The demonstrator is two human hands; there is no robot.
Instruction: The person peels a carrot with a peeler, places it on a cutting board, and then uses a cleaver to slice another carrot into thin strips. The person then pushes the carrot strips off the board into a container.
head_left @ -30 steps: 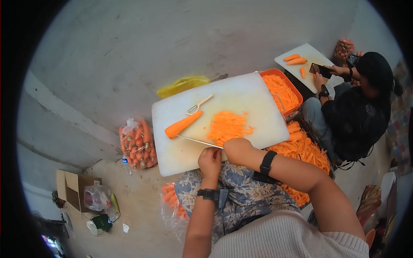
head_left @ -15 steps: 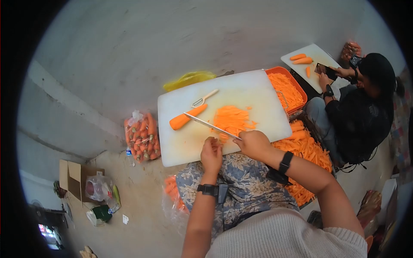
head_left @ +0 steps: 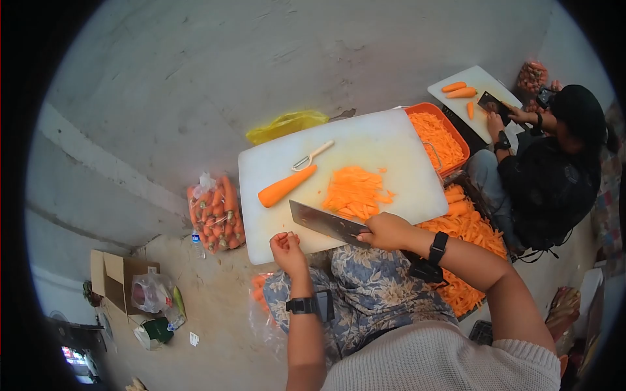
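My right hand [head_left: 389, 231] is closed round the handle of a cleaver [head_left: 326, 221], whose broad blade lies over the near side of the white cutting board [head_left: 391, 133]. Just beyond the blade is a pile of sliced carrot [head_left: 353, 190]. My left hand [head_left: 289, 253] is at the board's near edge, its fingers curled in; whether anything small is inside them is hidden. A peeled carrot [head_left: 287, 186] lies whole on the board, away from both hands. Beside its thick end rests a peeler [head_left: 313, 155] with a pale handle.
An orange tub [head_left: 460, 133] of shredded carrot stands right of the board, with a crate of carrot pieces [head_left: 466, 241] below it. A bag of carrots [head_left: 215, 215] sits on the left. At the upper right a co-worker [head_left: 544, 169] holds a cleaver at another board [head_left: 479, 81].
My right hand has turned the cleaver so its flat side shows, and the blade has moved down toward me. My left hand has shifted left and down, away from the sliced carrot.
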